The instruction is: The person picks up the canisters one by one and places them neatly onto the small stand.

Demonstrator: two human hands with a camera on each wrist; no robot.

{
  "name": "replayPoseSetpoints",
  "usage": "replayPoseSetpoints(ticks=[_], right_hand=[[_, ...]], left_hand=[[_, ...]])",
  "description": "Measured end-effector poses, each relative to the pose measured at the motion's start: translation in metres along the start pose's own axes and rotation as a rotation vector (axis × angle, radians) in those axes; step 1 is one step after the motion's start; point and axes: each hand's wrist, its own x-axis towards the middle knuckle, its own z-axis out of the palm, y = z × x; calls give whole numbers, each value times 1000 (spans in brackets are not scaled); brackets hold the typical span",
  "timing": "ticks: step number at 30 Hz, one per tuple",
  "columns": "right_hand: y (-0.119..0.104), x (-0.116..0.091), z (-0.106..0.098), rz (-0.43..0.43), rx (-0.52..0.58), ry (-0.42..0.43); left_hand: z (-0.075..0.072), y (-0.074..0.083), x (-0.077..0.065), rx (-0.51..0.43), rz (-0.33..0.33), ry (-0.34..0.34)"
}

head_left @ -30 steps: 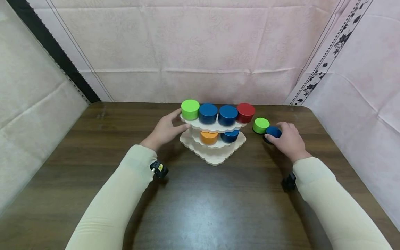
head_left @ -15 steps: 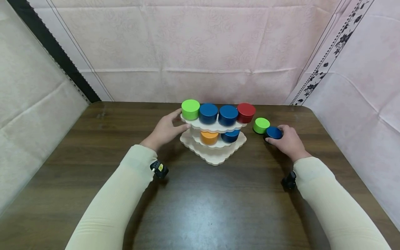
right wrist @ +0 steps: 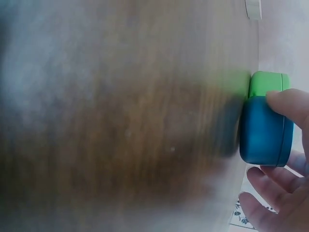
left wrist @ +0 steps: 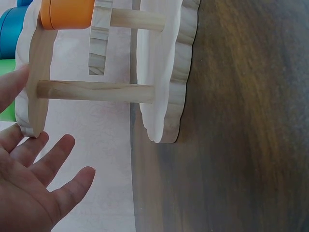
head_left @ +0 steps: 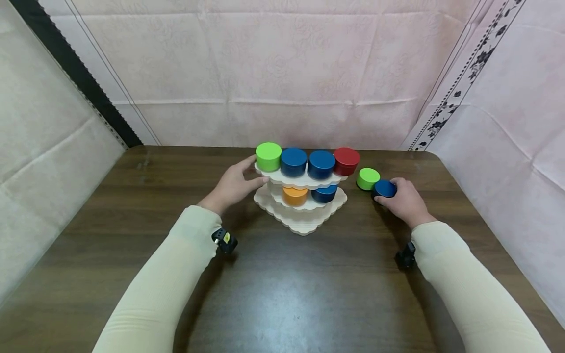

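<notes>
A three-tiered pale wooden stand [head_left: 304, 226] with scalloped edges stands near the table's back edge. My left hand [head_left: 231, 187] holds the left corner of its top tier, thumb and fingers at the rim, the other fingers spread below in the left wrist view. On the top tier sit a green round tin [head_left: 268, 158], two blue tins [head_left: 294, 164] and a red tin [head_left: 346, 163]. An orange tin [head_left: 295, 197] and a blue one [head_left: 324, 194] are on the middle tier. My right hand [head_left: 408, 202] grips another blue tin [right wrist: 263, 130] at the table.
Right beside the gripped tin stands a second green tin [head_left: 368, 179], to the right of the stand. The brown wooden table [head_left: 282, 294] reaches back to a pale cloth wall [head_left: 273, 73], with cloth along both sides too.
My right hand has shifted slightly around the blue tin, so more of the tin's top shows. The left hand and the stand keep their places.
</notes>
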Motion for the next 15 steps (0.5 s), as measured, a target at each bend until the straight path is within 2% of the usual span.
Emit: replayPoseSetpoints(ticks=[15], right_hand=[[-11,-13,-1,-8,-32,58]], left_hand=[[0,-1,2,13,4,1]])
